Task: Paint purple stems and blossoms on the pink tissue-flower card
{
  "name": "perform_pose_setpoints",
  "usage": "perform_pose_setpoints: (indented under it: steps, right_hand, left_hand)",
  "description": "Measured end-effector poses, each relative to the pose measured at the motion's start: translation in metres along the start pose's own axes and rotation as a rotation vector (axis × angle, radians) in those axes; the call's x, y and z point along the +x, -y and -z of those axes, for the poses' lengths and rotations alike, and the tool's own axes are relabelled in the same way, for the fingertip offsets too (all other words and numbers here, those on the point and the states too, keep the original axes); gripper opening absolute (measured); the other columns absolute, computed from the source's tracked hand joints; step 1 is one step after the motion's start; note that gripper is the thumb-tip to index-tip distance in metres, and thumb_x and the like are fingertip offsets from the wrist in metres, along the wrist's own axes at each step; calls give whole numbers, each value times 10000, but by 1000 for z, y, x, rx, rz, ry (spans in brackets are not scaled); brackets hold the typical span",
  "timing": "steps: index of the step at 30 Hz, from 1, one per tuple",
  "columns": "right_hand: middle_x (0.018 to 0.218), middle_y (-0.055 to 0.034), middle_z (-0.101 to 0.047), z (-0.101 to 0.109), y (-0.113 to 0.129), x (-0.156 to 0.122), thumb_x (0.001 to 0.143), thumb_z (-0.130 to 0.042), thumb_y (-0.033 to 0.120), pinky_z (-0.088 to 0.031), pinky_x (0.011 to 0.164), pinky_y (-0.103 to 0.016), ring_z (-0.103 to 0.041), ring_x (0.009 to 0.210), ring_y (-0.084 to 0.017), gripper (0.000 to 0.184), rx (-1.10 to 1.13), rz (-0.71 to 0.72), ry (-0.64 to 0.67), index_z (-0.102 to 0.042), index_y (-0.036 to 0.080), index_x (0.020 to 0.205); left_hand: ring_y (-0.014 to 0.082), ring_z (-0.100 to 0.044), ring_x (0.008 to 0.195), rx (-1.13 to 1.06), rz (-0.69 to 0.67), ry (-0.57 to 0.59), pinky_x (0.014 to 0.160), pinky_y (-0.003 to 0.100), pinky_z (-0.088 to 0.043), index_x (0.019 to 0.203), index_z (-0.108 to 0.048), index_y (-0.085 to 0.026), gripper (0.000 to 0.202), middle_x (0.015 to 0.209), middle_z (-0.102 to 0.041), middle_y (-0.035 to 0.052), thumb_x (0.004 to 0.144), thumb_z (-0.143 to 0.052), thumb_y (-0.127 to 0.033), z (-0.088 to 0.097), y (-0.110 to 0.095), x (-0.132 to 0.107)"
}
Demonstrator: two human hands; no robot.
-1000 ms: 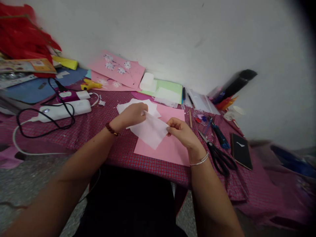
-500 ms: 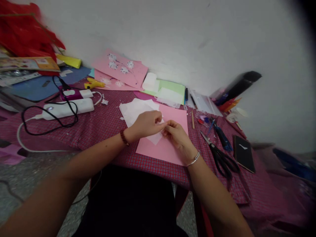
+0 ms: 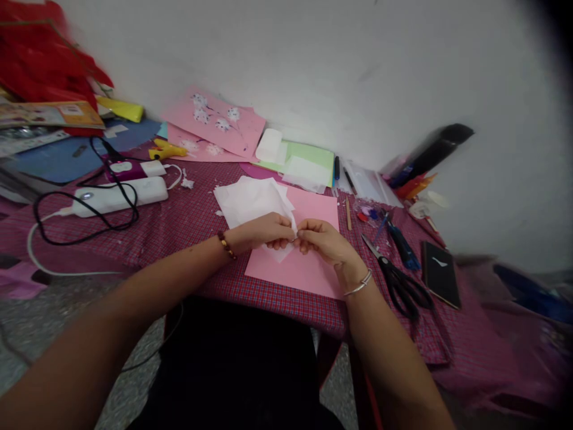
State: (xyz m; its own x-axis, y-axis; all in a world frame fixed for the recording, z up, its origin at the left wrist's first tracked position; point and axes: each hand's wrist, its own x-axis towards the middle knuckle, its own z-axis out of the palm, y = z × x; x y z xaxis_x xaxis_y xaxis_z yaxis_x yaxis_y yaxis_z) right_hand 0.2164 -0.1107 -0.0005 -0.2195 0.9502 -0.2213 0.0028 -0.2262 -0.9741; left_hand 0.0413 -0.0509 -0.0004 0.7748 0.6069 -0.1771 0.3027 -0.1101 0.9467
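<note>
My left hand (image 3: 264, 232) and my right hand (image 3: 324, 240) meet over a pink paper sheet (image 3: 308, 263) on the red checked tablecloth. Both pinch a small piece of white tissue paper (image 3: 283, 251) between thumb and fingers; it hangs folded below my fingers. A loose pile of white tissue sheets (image 3: 250, 198) lies just behind my left hand. Black scissors (image 3: 396, 279) lie on the cloth to the right of my right wrist.
A white power strip (image 3: 120, 196) with black cables and a yellow glue gun (image 3: 166, 151) lie at the left. Pink cards with white flowers (image 3: 215, 122), green paper (image 3: 308, 158), pens, a blue cutter (image 3: 401, 246) and a black notebook (image 3: 440, 273) sit along the back and right.
My hands have come together and lowered toward the pink sheet. The tissue piece, spread wide between them a second ago, is now gathered small between my fingertips.
</note>
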Motion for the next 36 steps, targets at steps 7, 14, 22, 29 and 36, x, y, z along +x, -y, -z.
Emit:
perform_pose_setpoints:
  steps: [7,14,22,29,36]
  right_hand:
    - [648,-14,-690,-2,4,-3,698,-685,330,-459,490,-215,-577,485,-85,192,-53,-5,41,-612,165,764]
    - [581,18,-646,-5,3,-2,687,-676,285,-437,487,-216,-545,465,-77,142,-65,22,44,-587,174,696]
    - [603,14,-663,-5,3,-3,693,-649,257,-448,506,-219,-567,494,-85,96,-66,16,80,-604,179,724]
    - [604,13,-655,-6,4,-3,687,-650,275,-451,513,-219,-564,499,-84,116,-73,11,80,-601,174,716]
    - [584,17,-640,-10,4,-2,665,-635,229,-451,519,-232,-560,514,-92,61,-87,6,71,-589,193,680]
  left_hand:
    - [66,-414,385,64,30,71,385,197,-313,526,-503,-169,88,453,-506,-25,612,-510,-152,8,-7,-5]
    - [75,-417,397,81,-29,145,403,205,-320,538,-526,-172,169,469,-522,-4,694,-475,-211,9,-10,-7]
    - [64,-396,364,37,-22,161,387,193,-310,551,-527,-169,193,454,-517,-10,728,-455,-196,12,-12,-9]
    - [67,-405,378,58,-32,152,399,201,-319,530,-516,-167,184,456,-510,-14,708,-468,-171,13,-13,-10]
    - [73,-412,388,80,-36,166,404,212,-321,550,-527,-170,190,474,-519,-12,730,-470,-186,15,-8,-9]
